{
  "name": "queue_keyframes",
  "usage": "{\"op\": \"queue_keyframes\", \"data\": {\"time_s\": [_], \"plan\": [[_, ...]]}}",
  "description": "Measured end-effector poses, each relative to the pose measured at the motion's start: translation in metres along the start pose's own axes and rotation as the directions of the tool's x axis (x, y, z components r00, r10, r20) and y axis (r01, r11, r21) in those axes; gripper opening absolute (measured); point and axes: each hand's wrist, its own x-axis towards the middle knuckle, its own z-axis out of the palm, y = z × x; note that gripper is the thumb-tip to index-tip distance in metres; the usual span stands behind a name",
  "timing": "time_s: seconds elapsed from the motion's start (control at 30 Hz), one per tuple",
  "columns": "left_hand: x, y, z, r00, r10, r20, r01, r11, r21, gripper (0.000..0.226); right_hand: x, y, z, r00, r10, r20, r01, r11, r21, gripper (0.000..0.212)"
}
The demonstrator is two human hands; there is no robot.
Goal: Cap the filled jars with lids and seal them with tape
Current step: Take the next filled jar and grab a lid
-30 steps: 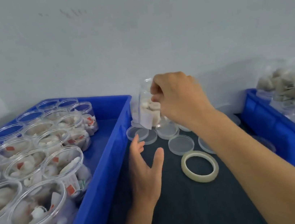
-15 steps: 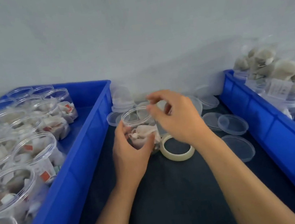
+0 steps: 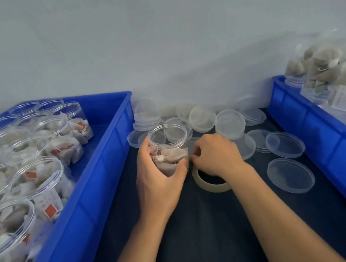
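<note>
Early going. Jar (image 3: pixel 168 145) upright at bench middle, uncapped, left grip (image 3: pixel 156 177) wrapped round it. Right grip (image 3: pixel 214 155) curled over tape roll (image 3: pixel 211 182); holding anything, cannot tell. Lids (image 3: pixel 285 144) loose toward far edge. Left crate (image 3: pixel 99 185) full of open jars.

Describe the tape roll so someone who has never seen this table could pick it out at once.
Look at the dark mat between the two blue crates. Just in front of the jar gripped by the left hand, partly under the right hand, lies the tape roll. It is an open, pale yellowish ring with mat showing through its hole, unlike the flat clear lids scattered nearby.
</note>
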Motion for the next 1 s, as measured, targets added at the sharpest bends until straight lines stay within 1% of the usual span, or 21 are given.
{"op": "queue_keyframes", "data": {"time_s": [0.1,0.17,0.23,0.3,0.4,0.5,0.57,0.63,0.67,0.7,0.77,0.87,1.0], "plan": [[0.0,-0.002,0.002,1.0,0.009,0.014,-0.009,1.0,-0.003,0.092,0.0,0.002,-0.003,1.0,0.002,-0.019,-0.002,1.0,-0.004,0.013],[0.0,-0.001,0.002,1.0,0.009,0.022,-0.009,1.0,-0.026,0.085,0.0,0.003,-0.009,0.997,0.015,-0.078,-0.011,0.999,0.052,0.015],[0.0,0.003,0.001,1.0,0.001,0.024,0.001,0.999,-0.046,0.079,0.001,0.003,-0.021,0.984,0.052,-0.171,-0.023,0.986,0.165,0.019],[0.0,0.002,0.001,1.0,-0.004,0.01,0.004,0.999,-0.054,0.077,0.004,0.002,-0.038,0.967,0.115,-0.228,-0.031,0.94,0.339,0.02],[0.0,0.0,0.002,1.0,-0.005,-0.007,0.005,0.999,-0.037,0.081,0.002,-0.001,-0.065,0.943,0.193,-0.272,0.006,0.806,0.592,0.02],[-0.001,0.001,0.002,1.0,-0.007,-0.005,0.006,1.0,-0.018,0.082,-0.003,-0.004,-0.084,0.93,0.226,-0.288,0.078,0.647,0.759,0.018],[-0.002,0.004,0.003,1.0,0.0,-0.008,0.0,1.0,-0.004,0.081,-0.005,-0.008,-0.09,0.943,0.218,-0.253,0.1,0.538,0.837,0.02],[-0.003,0.007,0.003,1.0,0.015,-0.013,-0.015,1.0,0.019,0.082,-0.004,-0.011,-0.086,0.966,0.195,-0.17,0.076,0.416,0.906,0.023],[-0.004,0.009,0.003,1.0,0.026,-0.013,-0.026,0.999,0.031,0.084,-0.003,-0.014,-0.082,0.976,0.179,-0.125,0.051,0.37,0.928,0.024],[-0.004,0.01,0.003,0.999,0.036,-0.009,-0.036,0.999,0.039,0.086,-0.002,-0.015,-0.076,0.982,0.165,-0.091,0.027,0.355,0.935,0.024],[-0.005,0.011,0.002,0.999,0.05,0.009,-0.05,0.997,0.051,0.09,0.001,-0.017,-0.064,0.984,0.16,-0.082,0.01,0.406,0.914,0.021],[-0.005,0.013,0.003,0.997,0.077,0.031,-0.079,0.995,0.064,0.091,0.007,-0.017,-0.051,0.971,0.181,-0.16,0.046,0.51,0.859,0.015],[-0.006,0.016,0.004,0.993,0.115,0.036,-0.117,0.991,0.07,0.088,0.013,-0.015,-0.043,0.956,0.198,-0.218,0.074,0.553,0.83,0.013]]}}
